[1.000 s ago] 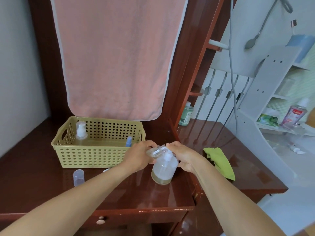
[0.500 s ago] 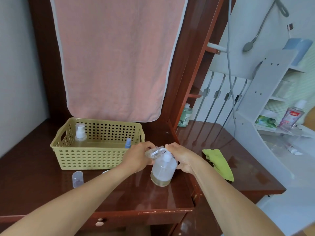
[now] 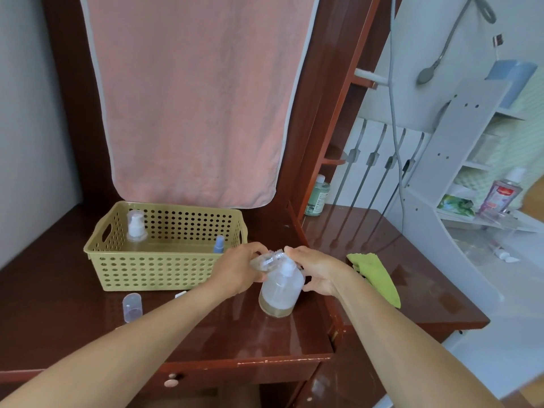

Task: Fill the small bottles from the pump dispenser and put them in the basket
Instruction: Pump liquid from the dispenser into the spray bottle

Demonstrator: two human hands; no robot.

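Note:
A clear pump dispenser (image 3: 279,293) with a little yellowish liquid at its bottom stands on the dark wooden desk (image 3: 73,328). My left hand (image 3: 240,269) grips a small clear bottle (image 3: 266,260), tilted with its threaded mouth at the white pump head. My right hand (image 3: 316,272) curls around the pump head from the right. Behind and to the left sits the perforated yellow-green basket (image 3: 112,272), holding a small pump bottle (image 3: 136,231) and a small blue-capped bottle (image 3: 218,244).
A clear cap (image 3: 132,307) lies on the desk in front of the basket. A green cloth (image 3: 376,276) lies to the right of the dispenser. A pink towel (image 3: 191,98) hangs behind. A green bottle (image 3: 318,197) stands at the back.
Both hands, the small bottle and the dispenser keep the same pose. Only the camera view has drifted slightly.

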